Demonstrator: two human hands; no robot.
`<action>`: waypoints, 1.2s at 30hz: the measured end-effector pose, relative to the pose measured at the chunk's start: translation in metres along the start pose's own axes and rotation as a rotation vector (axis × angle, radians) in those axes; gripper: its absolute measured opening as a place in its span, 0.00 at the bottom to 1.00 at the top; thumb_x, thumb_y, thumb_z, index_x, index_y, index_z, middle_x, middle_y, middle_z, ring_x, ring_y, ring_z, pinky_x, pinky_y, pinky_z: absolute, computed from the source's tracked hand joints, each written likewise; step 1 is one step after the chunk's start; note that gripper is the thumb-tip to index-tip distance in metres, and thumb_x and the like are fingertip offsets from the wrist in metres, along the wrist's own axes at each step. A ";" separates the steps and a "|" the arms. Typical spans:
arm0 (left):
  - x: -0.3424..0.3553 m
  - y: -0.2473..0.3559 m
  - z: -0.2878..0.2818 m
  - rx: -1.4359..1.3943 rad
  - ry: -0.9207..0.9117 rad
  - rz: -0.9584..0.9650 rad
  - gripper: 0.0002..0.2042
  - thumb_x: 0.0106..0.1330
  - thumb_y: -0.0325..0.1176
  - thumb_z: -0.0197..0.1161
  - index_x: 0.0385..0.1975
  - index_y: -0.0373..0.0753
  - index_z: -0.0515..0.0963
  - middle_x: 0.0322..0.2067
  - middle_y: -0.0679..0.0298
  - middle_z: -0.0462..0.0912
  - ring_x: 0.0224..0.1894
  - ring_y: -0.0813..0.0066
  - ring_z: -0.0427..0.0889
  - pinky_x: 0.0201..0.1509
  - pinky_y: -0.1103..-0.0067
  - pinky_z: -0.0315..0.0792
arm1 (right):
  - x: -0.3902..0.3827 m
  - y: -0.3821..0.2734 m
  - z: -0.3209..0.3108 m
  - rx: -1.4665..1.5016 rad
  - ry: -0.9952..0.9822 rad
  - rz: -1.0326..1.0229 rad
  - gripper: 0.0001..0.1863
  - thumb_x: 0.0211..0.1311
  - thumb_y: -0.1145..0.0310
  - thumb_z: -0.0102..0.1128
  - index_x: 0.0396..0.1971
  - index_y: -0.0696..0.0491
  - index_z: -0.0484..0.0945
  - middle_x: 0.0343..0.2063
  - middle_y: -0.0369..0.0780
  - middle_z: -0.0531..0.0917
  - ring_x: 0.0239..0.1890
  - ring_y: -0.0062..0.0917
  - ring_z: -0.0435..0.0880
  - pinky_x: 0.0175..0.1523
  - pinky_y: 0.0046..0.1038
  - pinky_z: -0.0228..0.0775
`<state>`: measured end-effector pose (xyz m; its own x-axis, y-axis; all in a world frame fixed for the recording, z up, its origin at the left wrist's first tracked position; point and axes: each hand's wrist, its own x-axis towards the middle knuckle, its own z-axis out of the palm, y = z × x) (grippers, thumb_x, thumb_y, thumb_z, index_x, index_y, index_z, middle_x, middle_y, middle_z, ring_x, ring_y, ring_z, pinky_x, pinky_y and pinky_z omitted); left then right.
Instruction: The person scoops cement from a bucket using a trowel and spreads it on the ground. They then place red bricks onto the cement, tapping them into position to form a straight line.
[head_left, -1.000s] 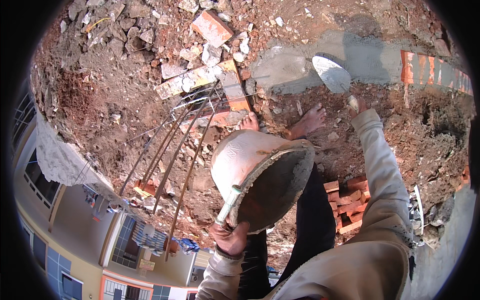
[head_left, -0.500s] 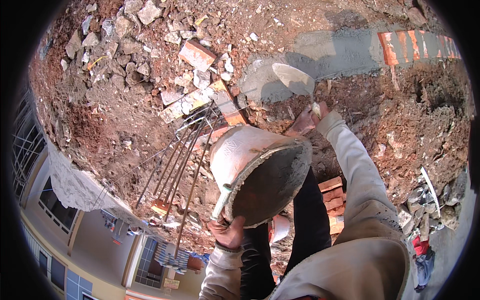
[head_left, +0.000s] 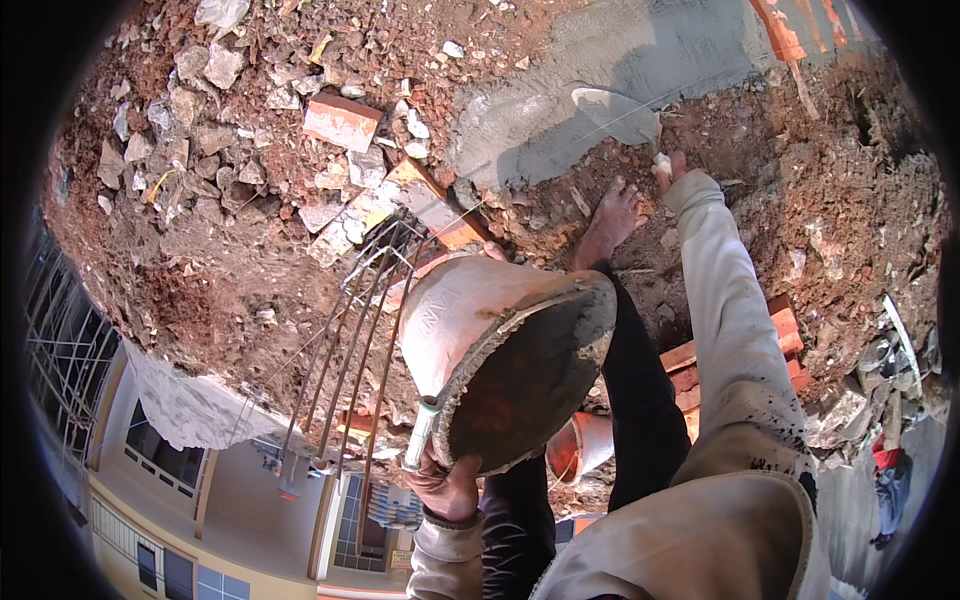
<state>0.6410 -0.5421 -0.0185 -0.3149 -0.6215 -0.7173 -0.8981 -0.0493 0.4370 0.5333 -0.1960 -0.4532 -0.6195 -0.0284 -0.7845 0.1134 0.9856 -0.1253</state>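
Note:
My left hand (head_left: 447, 490) grips a mortar-crusted bucket (head_left: 450, 315) at its rim, beside the pale handle grip (head_left: 420, 435). The bucket is tipped over on its side, its mouth facing me, with grey residue coating the inside. In my right hand (head_left: 675, 172), fingers closed round the handle, is a pointed trowel (head_left: 615, 115). Its blade rests flat on or just over the strip of wet grey mortar (head_left: 700, 50). A string runs across the blade area. My bare foot (head_left: 612, 220) stands on the soil below the mortar.
Several rebar rods (head_left: 345, 370) stick out left of the bucket, near loose bricks (head_left: 340, 122) and rubble (head_left: 205, 130). Laid bricks (head_left: 780, 25) adjoin the mortar. A smaller bucket (head_left: 592, 440) sits between my legs; stacked bricks (head_left: 785, 325) lie under my right arm. A person (head_left: 888, 490) is far right.
My view has shifted, so the mortar and bricks sit higher. The trowel blade has turned slightly and moved with my right hand along the mortar. More of the smaller bucket shows.

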 end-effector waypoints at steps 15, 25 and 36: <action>0.001 -0.008 -0.001 0.006 -0.077 0.005 0.18 0.43 0.17 0.59 0.38 0.34 0.76 0.33 0.64 0.79 0.34 0.77 0.76 0.42 0.78 0.72 | -0.034 -0.049 0.068 0.207 0.160 0.014 0.23 0.59 0.49 0.57 0.40 0.56 0.75 0.31 0.50 0.83 0.35 0.49 0.82 0.40 0.43 0.72; 0.007 0.000 0.014 -0.008 -0.075 0.048 0.14 0.41 0.18 0.59 0.32 0.35 0.76 0.32 0.64 0.79 0.33 0.77 0.75 0.41 0.78 0.71 | 0.004 -0.004 -0.037 1.313 0.582 0.225 0.15 0.61 0.54 0.60 0.33 0.51 0.77 0.19 0.30 0.72 0.18 0.18 0.68 0.22 0.25 0.61; 0.014 0.012 0.027 0.009 -0.058 0.024 0.12 0.42 0.18 0.59 0.30 0.34 0.75 0.29 0.65 0.79 0.31 0.78 0.74 0.41 0.78 0.71 | 0.027 -0.088 0.007 0.840 0.077 -0.041 0.25 0.60 0.46 0.54 0.39 0.55 0.79 0.32 0.49 0.81 0.34 0.40 0.80 0.44 0.38 0.71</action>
<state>0.6179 -0.5306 -0.0380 -0.3536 -0.5759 -0.7371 -0.8926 -0.0277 0.4499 0.5119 -0.2844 -0.4671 -0.6834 -0.0203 -0.7298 0.6109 0.5314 -0.5868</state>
